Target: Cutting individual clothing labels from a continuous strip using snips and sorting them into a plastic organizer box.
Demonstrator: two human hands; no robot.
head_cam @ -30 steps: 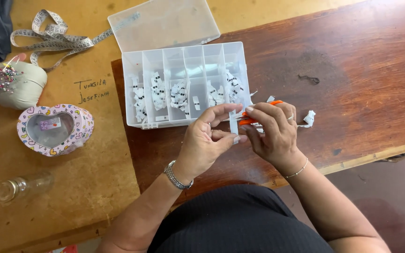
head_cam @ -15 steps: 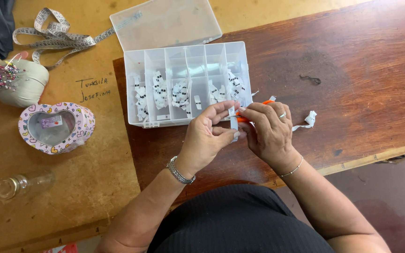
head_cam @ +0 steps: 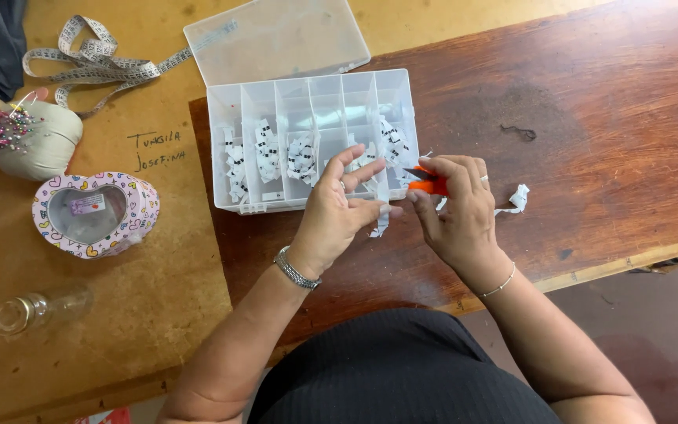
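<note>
Two tables meet under the camera: a dark reddish wooden table (head_cam: 590,118) and a lighter tan table (head_cam: 119,314) to its left. On the dark one sits a clear plastic compartment box (head_cam: 311,141), its lid (head_cam: 276,39) thrown back. Five of its compartments already hold small piles of cut white label pieces (head_cam: 301,153) with dark print, so by my judgement a good share of the cutting is done. A strip is in hand yet, and one loose white scrap (head_cam: 518,196) lies on the wood to the right.

The left hand (head_cam: 331,220) pinches a narrow white label strip (head_cam: 382,206) between thumb and fingers, just in front of the box; the strip hangs limp, its lower end curling toward the table. The right hand (head_cam: 461,212) is closed around small orange-handled snips (head_cam: 429,182), the dark blades pointing at the strip. Whether the blades touch it I cannot tell.

On the tan table lie a heart-shaped tin (head_cam: 96,216), a cream pincushion (head_cam: 33,141) stuck with coloured pins, a coiled measuring tape (head_cam: 96,67) and a small clear glass bottle (head_cam: 37,308) on its side.
</note>
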